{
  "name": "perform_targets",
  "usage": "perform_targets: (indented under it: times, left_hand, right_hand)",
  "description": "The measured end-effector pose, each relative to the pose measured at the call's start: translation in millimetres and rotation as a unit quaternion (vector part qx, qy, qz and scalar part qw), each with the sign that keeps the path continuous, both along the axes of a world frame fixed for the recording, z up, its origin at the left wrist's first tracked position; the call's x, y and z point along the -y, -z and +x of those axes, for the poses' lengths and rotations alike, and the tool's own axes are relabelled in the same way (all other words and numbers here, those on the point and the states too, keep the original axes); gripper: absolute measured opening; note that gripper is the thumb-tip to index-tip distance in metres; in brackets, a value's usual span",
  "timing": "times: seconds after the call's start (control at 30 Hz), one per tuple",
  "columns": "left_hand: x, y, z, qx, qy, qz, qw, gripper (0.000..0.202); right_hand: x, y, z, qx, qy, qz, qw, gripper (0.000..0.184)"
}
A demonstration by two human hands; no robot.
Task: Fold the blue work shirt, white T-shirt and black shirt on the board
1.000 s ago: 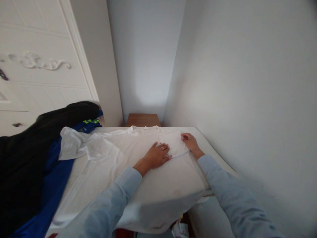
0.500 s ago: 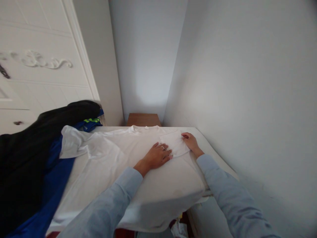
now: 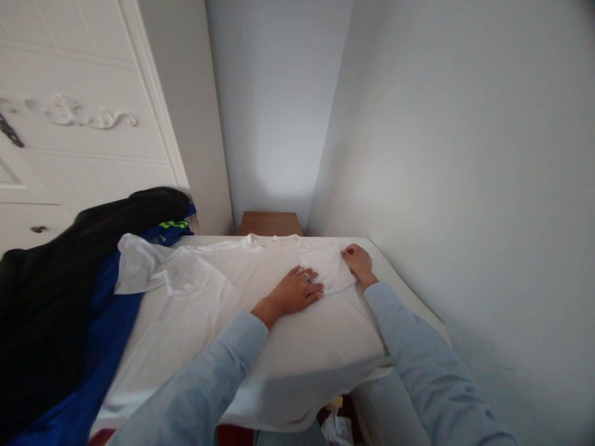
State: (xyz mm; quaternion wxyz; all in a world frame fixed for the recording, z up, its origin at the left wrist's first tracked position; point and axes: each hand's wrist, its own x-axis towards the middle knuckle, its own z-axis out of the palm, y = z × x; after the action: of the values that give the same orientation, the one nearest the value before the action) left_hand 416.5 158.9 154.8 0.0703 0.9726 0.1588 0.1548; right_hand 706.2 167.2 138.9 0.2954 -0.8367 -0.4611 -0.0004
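Note:
A white T-shirt (image 3: 223, 297) lies spread flat on a white surface (image 3: 404, 291), collar toward the far end. Its right sleeve (image 3: 328, 267) is folded inward over the body. My left hand (image 3: 295, 291) rests flat on the shirt, fingers stretched, its fingertips at the near edge of the folded sleeve; a ring shows on one finger. My right hand (image 3: 357, 261) presses on the sleeve's right edge with fingers curled against the cloth. The shirt's left sleeve (image 3: 139, 269) lies out to the left, over darker clothes.
A black garment (image 3: 60, 279) and a blue one with a green mark (image 3: 111, 310) are heaped at the left. A white wardrobe door (image 3: 69, 118) stands behind them. A wooden stand (image 3: 269, 224) sits at the far end. A wall runs close along the right.
Both hands stay on the folded sleeve; my right hand has shifted slightly farther along its edge. The view has drifted a little.

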Motion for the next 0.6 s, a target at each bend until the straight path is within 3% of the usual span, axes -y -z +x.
perform_targets:
  times: [0.27,0.6]
  left_hand:
    - [0.9,0.6,0.0,0.024,0.004,0.001,1.0,0.04]
    - [-2.6,3.6,0.3,0.042,0.019,0.012,0.999,0.038]
  right_hand:
    - [3.1,-7.2,-4.1,0.011,-0.01,-0.02,1.0,0.032]
    - [4.0,-7.2,-1.0,0.021,-0.005,-0.024,0.999,0.018]
